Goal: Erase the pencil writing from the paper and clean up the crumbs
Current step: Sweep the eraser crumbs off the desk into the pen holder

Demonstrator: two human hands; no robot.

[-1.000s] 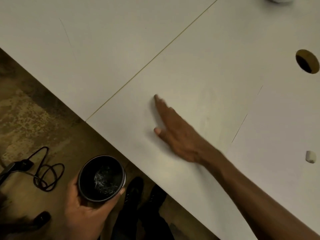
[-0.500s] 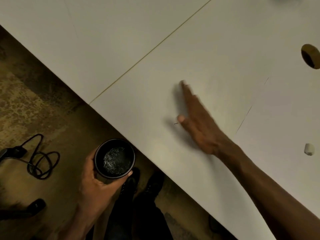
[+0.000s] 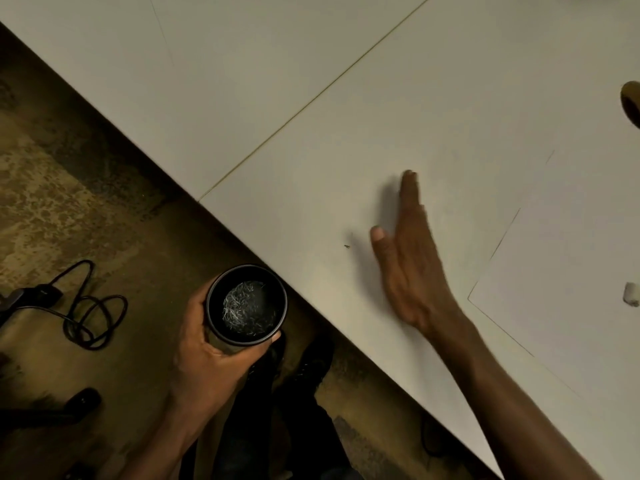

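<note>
On the floor at far left lies a coiled black cable (image 3: 83, 306), clear of the work. The left hand (image 3: 207, 355) is wrapped around a dark round cup (image 3: 246, 304), held mouth-up just below and beside the bench (image 3: 242, 81) edge; pale shavings lie in its bottom. On the bench, near that edge, sits one small dark crumb (image 3: 347, 246), too small to show any long axis. Just right of it the right hand (image 3: 412, 268) lies flat and empty, fingers together and pointing away from the person, its long axis roughly up the view.

The risk I see: the cup's mouth sits left of the crumb's line to the edge, so a hasty sweep could flick it onto the floor. Tilting the cup could spill the shavings.

The paper (image 3: 571, 271) lies at right, one corner toward the wrist, with a small white eraser (image 3: 631, 293) on it.
</note>
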